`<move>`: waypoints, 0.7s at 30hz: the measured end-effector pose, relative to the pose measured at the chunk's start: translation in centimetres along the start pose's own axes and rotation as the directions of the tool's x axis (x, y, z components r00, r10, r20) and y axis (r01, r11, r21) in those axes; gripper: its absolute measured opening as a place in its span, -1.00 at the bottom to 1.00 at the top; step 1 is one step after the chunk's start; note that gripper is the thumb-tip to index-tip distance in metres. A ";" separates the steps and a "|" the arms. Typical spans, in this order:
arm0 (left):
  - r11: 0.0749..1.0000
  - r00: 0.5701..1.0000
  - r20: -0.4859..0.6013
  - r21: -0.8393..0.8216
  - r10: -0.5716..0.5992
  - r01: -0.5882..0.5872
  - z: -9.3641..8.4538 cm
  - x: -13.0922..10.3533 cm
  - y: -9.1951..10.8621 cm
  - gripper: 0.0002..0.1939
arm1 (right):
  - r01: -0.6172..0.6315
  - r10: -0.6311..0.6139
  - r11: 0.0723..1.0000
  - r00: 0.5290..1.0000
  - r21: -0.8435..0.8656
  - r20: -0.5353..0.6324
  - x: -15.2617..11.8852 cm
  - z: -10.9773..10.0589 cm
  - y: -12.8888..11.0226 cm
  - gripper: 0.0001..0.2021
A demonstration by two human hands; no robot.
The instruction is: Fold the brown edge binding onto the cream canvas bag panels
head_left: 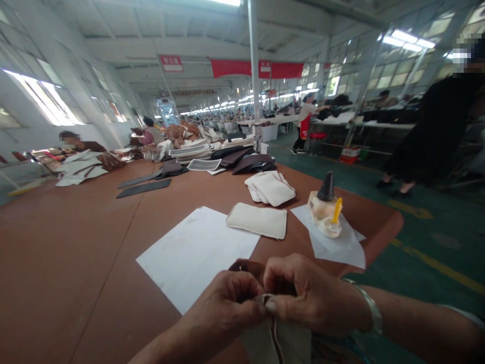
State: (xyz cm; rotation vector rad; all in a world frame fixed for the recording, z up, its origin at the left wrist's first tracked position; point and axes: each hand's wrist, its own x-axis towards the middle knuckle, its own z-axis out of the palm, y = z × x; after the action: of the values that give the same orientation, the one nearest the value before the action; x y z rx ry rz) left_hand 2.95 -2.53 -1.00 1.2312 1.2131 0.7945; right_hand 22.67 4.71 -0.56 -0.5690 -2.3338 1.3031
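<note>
Both hands meet at the near edge of the table, pinching the top of a cream fabric piece (291,346) with a brown-edged slit down its middle. My left hand (227,303) is closed on its left side, thumb and fingertips pressed together. On the other side my right hand (306,290), with a bangle at the wrist, grips the same edge. Brown material (248,265) shows behind the fingers. The lower part of the piece runs out of view. Just beyond lie a white paper sheet (197,253) and a flat cream rectangular piece (259,221).
A stack of cream pieces (271,187) lies farther back. To its right, a glue-crusted pot (322,210) with a dark cone and yellow stick stands on paper. Dark strips (144,188) and piled panels (197,151) cover the brown table's (68,242) far side. A person (432,121) stands at right.
</note>
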 end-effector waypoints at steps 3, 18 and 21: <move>0.999 0.999 -0.027 0.041 -0.019 0.020 0.1 0.3 -0.8 -0.64 | -0.008 0.009 1.000 0.999 0.023 -0.036 -0.1 0.6 0.2 -0.89; 0.951 0.995 0.020 -0.290 -0.103 0.104 1.9 0.1 -1.4 -0.67 | 0.601 -0.579 0.457 0.761 -0.656 0.293 -2.0 -0.3 2.0 -0.76; 0.935 0.997 0.056 -0.348 -0.055 0.071 1.8 0.1 -1.7 -0.56 | 0.652 -0.653 0.374 0.690 -0.660 0.311 -2.3 -0.2 2.5 -0.76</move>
State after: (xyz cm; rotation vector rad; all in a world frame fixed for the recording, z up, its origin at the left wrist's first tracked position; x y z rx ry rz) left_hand 4.48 -3.27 -2.80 0.9086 1.0153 0.8866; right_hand 25.06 4.83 -2.94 0.2129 -2.5813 -0.0689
